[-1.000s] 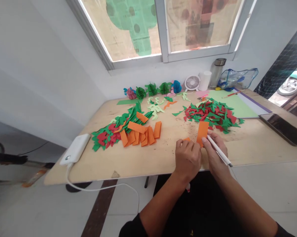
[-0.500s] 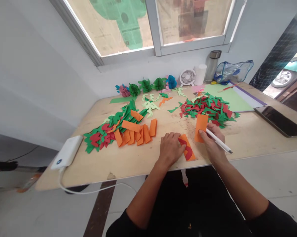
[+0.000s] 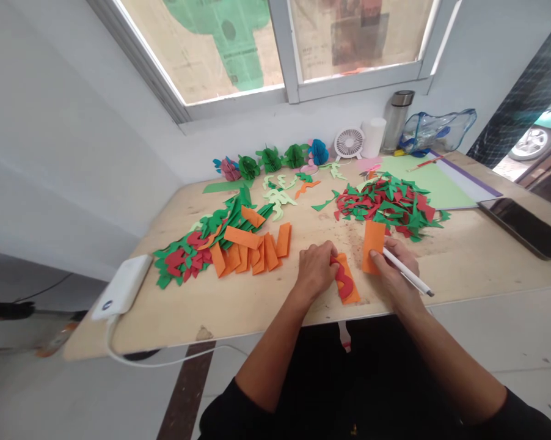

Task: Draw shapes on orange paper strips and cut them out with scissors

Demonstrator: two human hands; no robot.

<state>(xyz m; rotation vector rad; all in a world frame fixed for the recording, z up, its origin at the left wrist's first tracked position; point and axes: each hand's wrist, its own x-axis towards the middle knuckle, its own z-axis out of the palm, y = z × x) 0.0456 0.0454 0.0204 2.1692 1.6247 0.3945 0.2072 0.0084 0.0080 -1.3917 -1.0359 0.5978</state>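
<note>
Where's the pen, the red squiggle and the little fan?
Pen [image 3: 407,271], head view: middle of its barrel.
Red squiggle [image 3: 344,280], head view: middle of its curve.
Fan [image 3: 349,143], head view: centre of its grille.

No wording is coming out readable. Left of the window's middle bar [image 3: 285,49], faint print [image 3: 239,55] is showing on the green shape [image 3: 233,44], too blurred to make out; right of that bar, pale print is marking the beige paper [image 3: 313,40], equally illegible. Far below-left of it, the white power bank [image 3: 125,282] is bearing a tiny unreadable dark mark [image 3: 107,305].
</note>
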